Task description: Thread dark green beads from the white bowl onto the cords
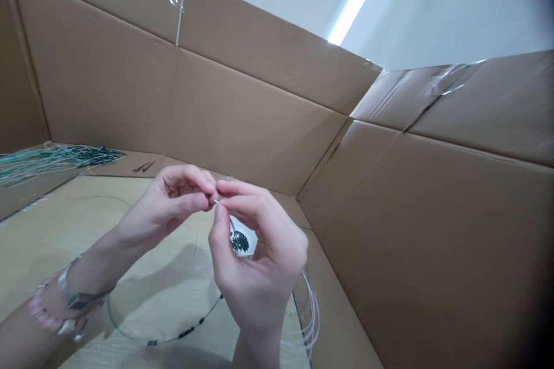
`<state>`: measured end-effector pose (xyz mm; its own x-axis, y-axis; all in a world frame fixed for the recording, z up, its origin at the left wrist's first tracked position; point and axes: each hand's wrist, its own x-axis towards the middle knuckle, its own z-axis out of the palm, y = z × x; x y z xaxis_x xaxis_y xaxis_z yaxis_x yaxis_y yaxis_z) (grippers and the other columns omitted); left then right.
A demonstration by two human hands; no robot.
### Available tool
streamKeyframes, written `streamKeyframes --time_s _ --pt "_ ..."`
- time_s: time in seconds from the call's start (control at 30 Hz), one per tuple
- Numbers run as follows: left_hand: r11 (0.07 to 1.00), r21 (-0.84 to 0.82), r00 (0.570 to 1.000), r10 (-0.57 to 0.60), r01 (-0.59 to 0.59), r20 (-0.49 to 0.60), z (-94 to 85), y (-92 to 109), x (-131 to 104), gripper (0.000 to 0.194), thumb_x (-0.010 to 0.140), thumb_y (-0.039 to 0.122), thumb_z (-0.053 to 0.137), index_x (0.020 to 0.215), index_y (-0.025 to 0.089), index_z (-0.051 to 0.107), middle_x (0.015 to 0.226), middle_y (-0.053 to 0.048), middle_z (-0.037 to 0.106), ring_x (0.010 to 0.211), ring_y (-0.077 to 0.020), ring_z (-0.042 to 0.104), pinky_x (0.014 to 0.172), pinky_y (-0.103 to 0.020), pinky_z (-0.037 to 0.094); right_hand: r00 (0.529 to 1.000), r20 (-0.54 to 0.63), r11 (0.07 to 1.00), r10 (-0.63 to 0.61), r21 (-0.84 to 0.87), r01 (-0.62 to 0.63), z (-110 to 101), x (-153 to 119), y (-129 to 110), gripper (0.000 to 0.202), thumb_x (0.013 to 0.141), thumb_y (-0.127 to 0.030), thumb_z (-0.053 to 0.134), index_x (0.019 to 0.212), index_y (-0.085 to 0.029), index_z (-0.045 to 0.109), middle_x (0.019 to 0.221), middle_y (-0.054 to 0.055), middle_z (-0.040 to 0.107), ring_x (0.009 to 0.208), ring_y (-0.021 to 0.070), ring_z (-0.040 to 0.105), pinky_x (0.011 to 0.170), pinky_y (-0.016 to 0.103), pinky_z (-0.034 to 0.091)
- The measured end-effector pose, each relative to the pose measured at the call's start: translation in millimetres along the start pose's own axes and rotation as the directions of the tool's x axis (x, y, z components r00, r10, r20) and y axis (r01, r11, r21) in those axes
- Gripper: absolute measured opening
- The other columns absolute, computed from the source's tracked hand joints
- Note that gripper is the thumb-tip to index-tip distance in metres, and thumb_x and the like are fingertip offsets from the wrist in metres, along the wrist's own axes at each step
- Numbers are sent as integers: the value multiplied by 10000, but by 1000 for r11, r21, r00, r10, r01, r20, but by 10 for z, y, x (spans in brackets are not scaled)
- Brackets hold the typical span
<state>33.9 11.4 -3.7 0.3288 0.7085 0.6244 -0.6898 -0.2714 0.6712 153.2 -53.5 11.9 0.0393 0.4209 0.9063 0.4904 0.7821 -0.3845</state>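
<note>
My left hand (179,196) is raised over the table, thumb and fingertips pinched on a small dark bead (208,196). Close against it, my right hand (262,236) grips a thin pale cord (217,202) between thumb and fingers, its light tip pointing at the bead. Whether the tip is inside the bead I cannot tell. Below the hands, a curved length of cord (167,341) carries several dark beads (187,332) in spaced groups. Partly hidden behind my right hand, a white dish (236,225) holds a heap of loose dark beads (239,241).
A bundle of green and white cords (82,157) lies at the far left. Two small slender tools (143,166) rest near the back wall. Loops of white cord (312,323) hang by the right table edge. Tall cardboard walls (259,109) enclose the table (173,277).
</note>
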Motion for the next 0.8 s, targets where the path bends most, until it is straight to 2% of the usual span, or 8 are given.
streamKeyframes --time_s 0.13,0.43,0.63,0.8 --pt "1000 -10 1000 18 -18 -15 14 3 4 87 663 190 826 699 211 749 690 16 693 630 -61 642 542 -87 509 999 -6 999 -35 0 35 0 7 9 125 777 -33 594 770 -157 611 913 29 698 844 120 689 741 226 617" --pt "999 6 998 54 -54 28 4 -2 -4 70 696 172 799 745 211 767 703 12 689 632 -59 638 555 -94 527 999 2 998 -53 -12 53 4 -4 21 123 763 -7 604 767 -129 614 910 54 697 857 127 688 743 218 618" --pt "991 89 994 98 -101 46 -38 -28 -1 91 713 164 784 775 230 769 712 1 671 664 -74 639 606 -125 551 996 18 996 -86 -37 86 -5 -4 24 122 772 -6 593 766 -128 606 895 47 699 848 122 689 723 208 610" --pt "961 218 984 153 -168 87 -74 5 -36 155 746 97 743 824 229 766 749 4 669 702 -63 640 639 -112 549 995 24 994 -100 -48 102 13 19 37 118 782 -7 589 769 -123 599 867 48 701 848 121 692 722 194 608"
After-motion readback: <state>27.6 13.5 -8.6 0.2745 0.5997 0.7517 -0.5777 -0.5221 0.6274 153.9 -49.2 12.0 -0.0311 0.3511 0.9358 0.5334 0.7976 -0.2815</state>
